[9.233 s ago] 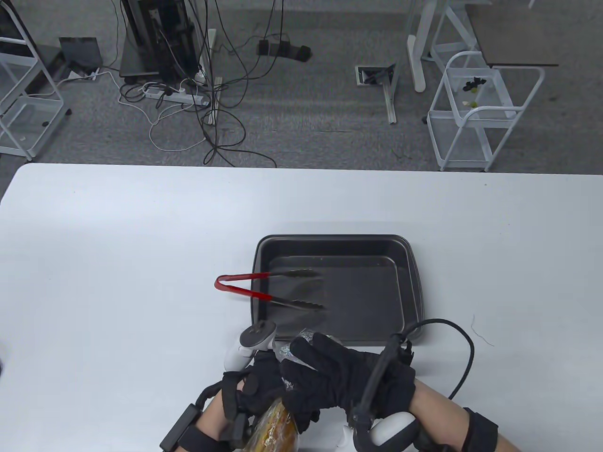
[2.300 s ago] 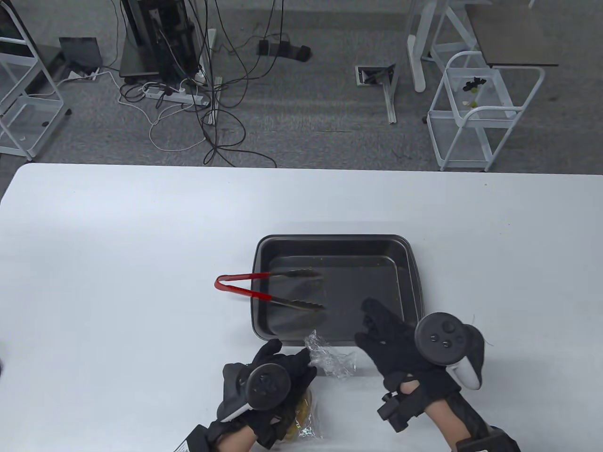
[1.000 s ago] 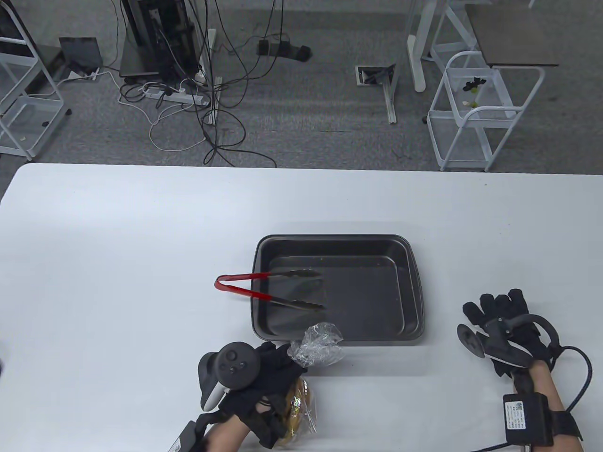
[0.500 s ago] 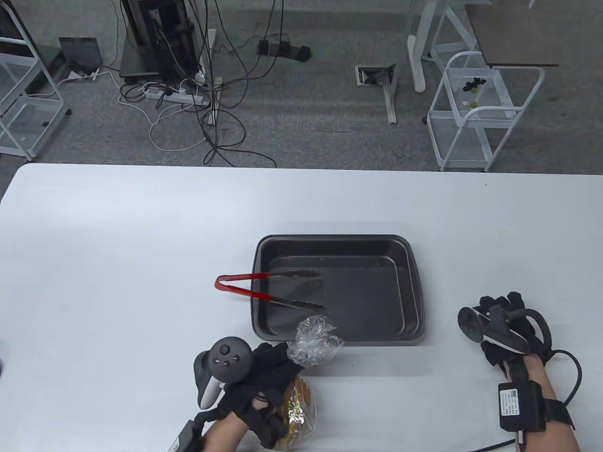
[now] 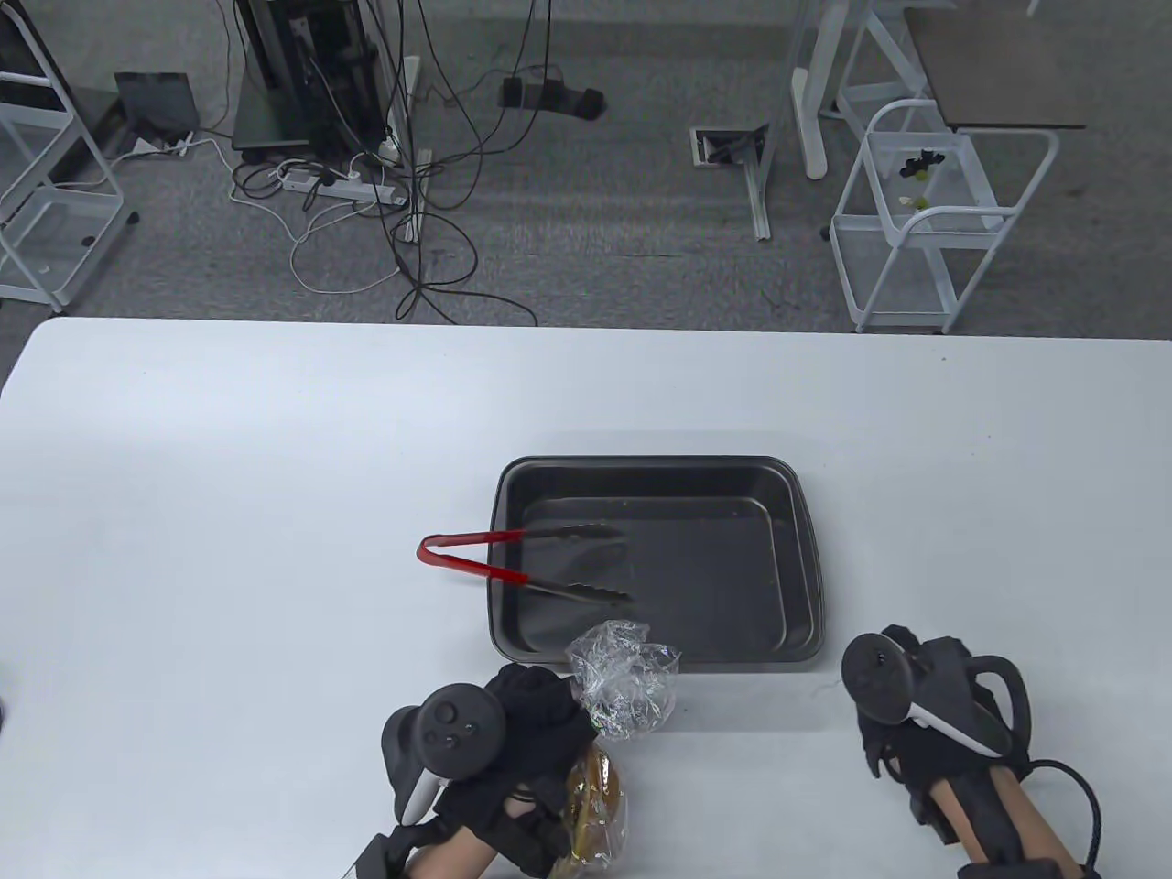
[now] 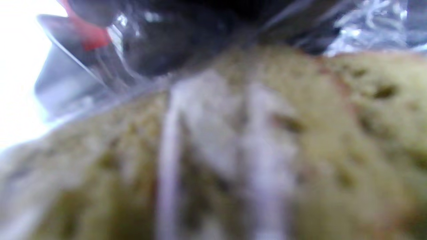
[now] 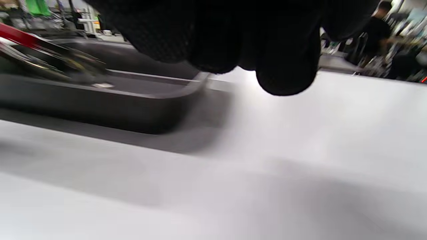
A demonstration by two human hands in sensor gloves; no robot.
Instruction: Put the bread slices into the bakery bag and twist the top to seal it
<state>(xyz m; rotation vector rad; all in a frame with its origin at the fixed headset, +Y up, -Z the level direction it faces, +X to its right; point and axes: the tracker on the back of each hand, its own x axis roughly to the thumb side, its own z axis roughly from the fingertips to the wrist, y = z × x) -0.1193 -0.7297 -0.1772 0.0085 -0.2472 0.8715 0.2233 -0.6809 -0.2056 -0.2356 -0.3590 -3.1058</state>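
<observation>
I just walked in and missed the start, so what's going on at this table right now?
A person in sensor gloves is bagging bread. The left hand grips the clear bakery bag at its neck, with the bread slices already inside and the crumpled top sticking up loose. The right hand is off to the side near the table, holding nothing. The dark baking tray holds only the tips of the red tongs.

Bare table (image 5: 229, 513) left of tray (image 5: 810, 568), tongs (image 5: 513, 572) jutting over its left rim, open tabletop beyond
</observation>
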